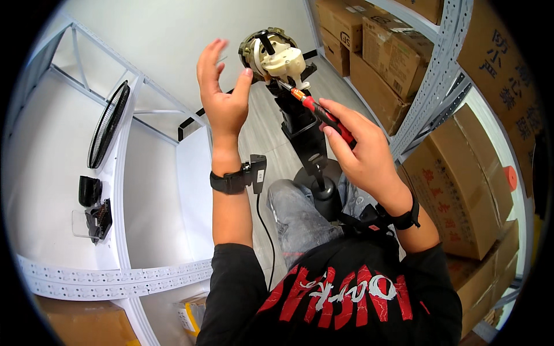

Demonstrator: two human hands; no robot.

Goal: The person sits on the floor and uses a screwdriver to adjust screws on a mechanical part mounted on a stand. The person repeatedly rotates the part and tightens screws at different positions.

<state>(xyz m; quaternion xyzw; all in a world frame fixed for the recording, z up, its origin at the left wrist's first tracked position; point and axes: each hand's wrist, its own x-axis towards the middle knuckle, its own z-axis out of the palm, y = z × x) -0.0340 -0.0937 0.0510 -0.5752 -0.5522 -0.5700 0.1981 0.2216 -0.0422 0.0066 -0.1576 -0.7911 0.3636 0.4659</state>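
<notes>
A fan's motor head [287,60] in cream plastic, with a dark greenish ring and a black knob on top, sits on a black fan stand [306,138] between my legs. My right hand [369,153] is closed around the red and black handle of a screwdriver [321,111]. The screwdriver's tip points up at the underside of the motor head; whether it touches is too small to tell. Left of the motor head, my left hand [222,95] is raised with thumb and fingers apart, its fingertips slightly blurred. A thin metal-looking piece shows beside those fingers.
On the white shelf at left lie a round black fan grille [108,124], a small black case [89,191] and a dark part with a clear piece [99,222]. Cardboard boxes [461,184] fill the metal rack at right. A black cable [264,222] hangs from my left wrist device.
</notes>
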